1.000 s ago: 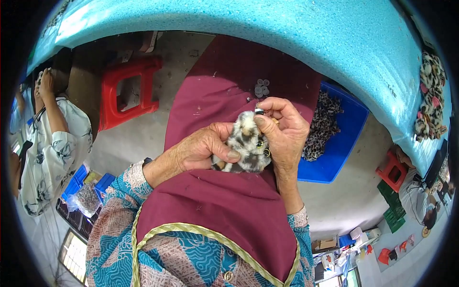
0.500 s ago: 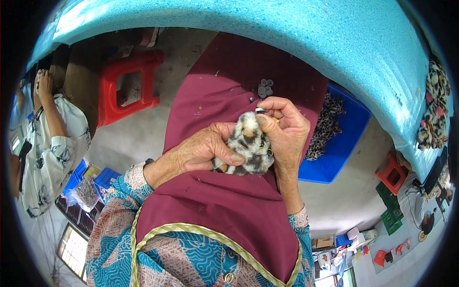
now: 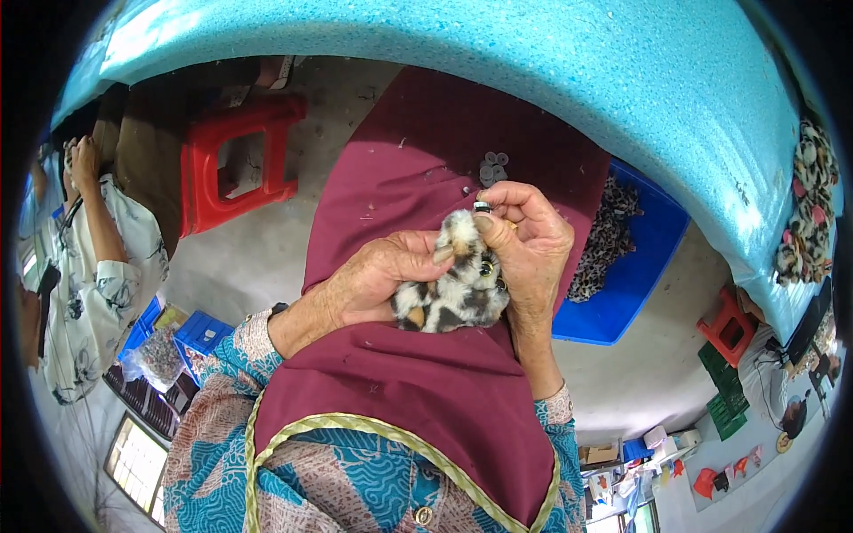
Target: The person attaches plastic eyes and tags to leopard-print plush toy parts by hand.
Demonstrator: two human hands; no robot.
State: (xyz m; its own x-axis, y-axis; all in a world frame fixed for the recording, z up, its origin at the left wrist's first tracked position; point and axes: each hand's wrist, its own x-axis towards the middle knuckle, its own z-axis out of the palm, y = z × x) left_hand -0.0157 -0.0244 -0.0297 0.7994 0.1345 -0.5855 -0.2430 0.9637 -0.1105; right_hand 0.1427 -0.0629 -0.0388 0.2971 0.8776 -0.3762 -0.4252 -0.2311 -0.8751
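Both hands — left hand (image 3: 378, 280), right hand (image 3: 533, 244) — clasp a spotted plush toy (image 3: 453, 298).

A plush toy (image 3: 451, 293) is held between the left hand (image 3: 378, 284) and the right hand (image 3: 529, 244), above a cloth (image 3: 418, 391) spread over the lap. A bin (image 3: 635, 266) lies to the right, a stool (image 3: 233, 160) to the left, another person (image 3: 84, 258) farther left, and a foam-covered surface (image 3: 533, 62) beyond.

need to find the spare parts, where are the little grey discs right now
In the head view the little grey discs lie on the maroon cloth over the lap, just above the right hand, left of the blue tray.
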